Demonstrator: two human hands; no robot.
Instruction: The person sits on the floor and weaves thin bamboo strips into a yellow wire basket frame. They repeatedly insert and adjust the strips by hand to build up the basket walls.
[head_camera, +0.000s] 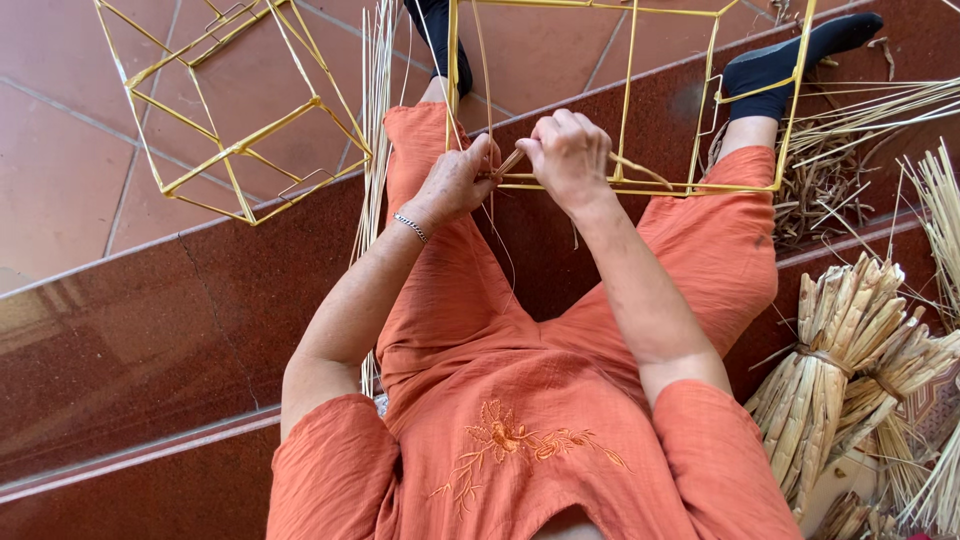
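Head camera, looking straight down: a person in an orange top and trousers sat on dark red stone steps, legs stretched forward, black socks on both feet.

A yellow wire frame (640, 185), box-shaped, rested across the person's knees, its near bottom bar running between the thighs. Both hands met at that bar. The left hand (455, 180), with a thin bracelet at the wrist, had its fingers closed in a pinch on a pale straw strand (510, 160). The right hand (570, 155) was curled into a loose fist just beside it, fingers closed on the same strand, which lay against the frame's near bar.

A second yellow wire frame (235, 110) lay tilted on the terracotta floor tiles (60, 150) at upper left, well apart from the hands. A sheaf of long thin straws (375, 130) ran down beside the left leg.

At lower right stood tied bundles of dried flat reed (840, 360), and more loose straw (850, 150) lay scattered near the right foot
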